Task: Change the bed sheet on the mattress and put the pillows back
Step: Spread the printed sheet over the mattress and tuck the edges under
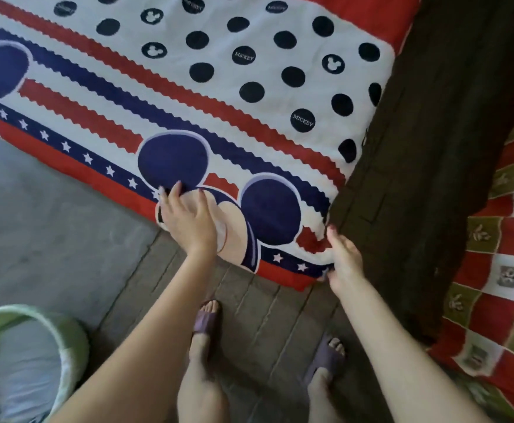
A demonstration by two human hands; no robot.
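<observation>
Bed sheet (206, 96): white ground with dark navy dots, some lettered MICKEY, red and navy zigzag stripes, a navy band of white stars and a red border; large printed mouse head with two round navy ears at the near edge. It lies spread flat over the mattress, its near edge hanging just over the side toward the floor. Left hand (187, 219): laid palm down on the printed mouse face at the near edge, fingers straight and slightly spread, grip open and holding nothing, pressing the cloth flat. Right hand (342, 257): at the sheet's near right corner, thumb and fingertips drawn together at the edge where the star band meets the dark blanket; the grip looks pinched on the sheet's edge, though the fingertips are partly hidden. Dark brown blanket (426, 141): a long bunched strip running up the right side of the sheet, touching it. Quilt (505, 264): red, olive and white checks, lying to the right of the blanket. Floor (51, 215): grey, smooth at left, with a ribbed grey mat (249, 306) beneath the person's feet. Purple slippers (206, 317): one on each foot, on the mat. Green basket (63, 340): round, at lower left on the floor, containing pale blue cloth.
</observation>
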